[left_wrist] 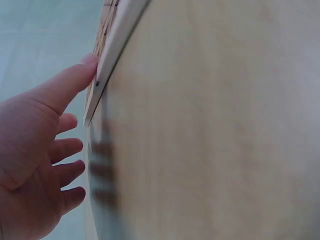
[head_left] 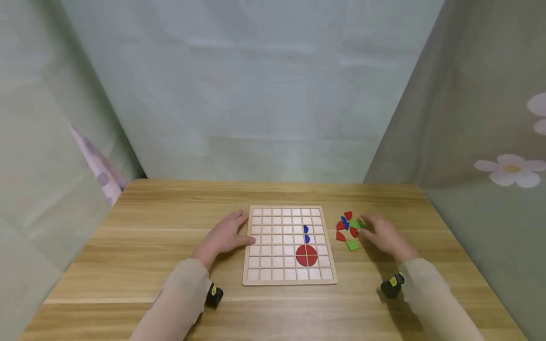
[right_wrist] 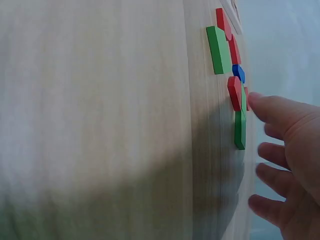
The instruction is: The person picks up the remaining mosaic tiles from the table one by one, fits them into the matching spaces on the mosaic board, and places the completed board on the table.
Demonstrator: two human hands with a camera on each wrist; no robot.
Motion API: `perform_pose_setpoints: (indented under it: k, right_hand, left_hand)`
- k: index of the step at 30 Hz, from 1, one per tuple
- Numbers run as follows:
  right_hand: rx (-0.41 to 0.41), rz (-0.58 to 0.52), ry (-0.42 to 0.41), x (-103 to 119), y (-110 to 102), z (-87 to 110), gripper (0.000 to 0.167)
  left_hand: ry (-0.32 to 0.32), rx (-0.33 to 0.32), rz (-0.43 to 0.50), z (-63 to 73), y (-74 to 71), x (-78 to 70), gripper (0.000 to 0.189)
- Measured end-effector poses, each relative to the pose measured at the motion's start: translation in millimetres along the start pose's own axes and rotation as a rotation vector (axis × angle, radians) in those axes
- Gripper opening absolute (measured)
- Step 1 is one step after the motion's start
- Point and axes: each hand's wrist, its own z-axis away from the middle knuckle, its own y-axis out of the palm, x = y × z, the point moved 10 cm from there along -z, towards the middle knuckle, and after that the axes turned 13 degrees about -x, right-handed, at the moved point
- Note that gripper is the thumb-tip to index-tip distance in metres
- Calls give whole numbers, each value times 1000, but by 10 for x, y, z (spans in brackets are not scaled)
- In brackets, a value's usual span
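A pale wooden grid board (head_left: pixel 289 283) lies on the table. Four red quarter pieces form a red circle (head_left: pixel 302 260) in its lower right cells, and two blue half-round pieces (head_left: pixel 306 239) sit above it. My left hand (head_left: pixel 226 234) rests at the board's left edge, its thumb on the frame; in the left wrist view the hand's other fingers (left_wrist: pixel 67 172) are spread apart. My right hand (head_left: pixel 382 235) hovers beside a loose pile of red, blue and green pieces, nearest a green piece (head_left: pixel 354 224). Nothing shows in its grasp in the right wrist view.
Another green square (head_left: pixel 351 245) lies at the pile's near side, with a red quarter piece (head_left: pixel 341 236) to its upper left. The wooden table (head_left: pixel 273 312) meets hanging cloth (head_left: pixel 264 118) at the back and both sides.
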Motion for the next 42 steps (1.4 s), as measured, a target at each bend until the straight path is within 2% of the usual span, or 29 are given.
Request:
perform_pose_setpoints:
  k: [5, 17, 27, 34, 42]
  right_hand:
    - [35, -14, 7, -12, 19, -30, 47]
    - [17, 17, -77, 52, 14, -47, 30]
    - [37, 38, -49, 60, 41, -54, 28]
    - [43, 35, -4, 11, 27, -56, 33]
    - [30, 25, -23, 143, -1, -62, 34]
  left_hand:
    - [-7, 45, 59, -33, 19, -15, 76]
    - [-17, 87, 55, -22, 34, -26, 72]
    - [-39, 86, 46, -16, 39, -28, 71]
    - [-60, 73, 47, -33, 54, -15, 71]
    - [-74, 77, 9, -50, 57, -25, 71]
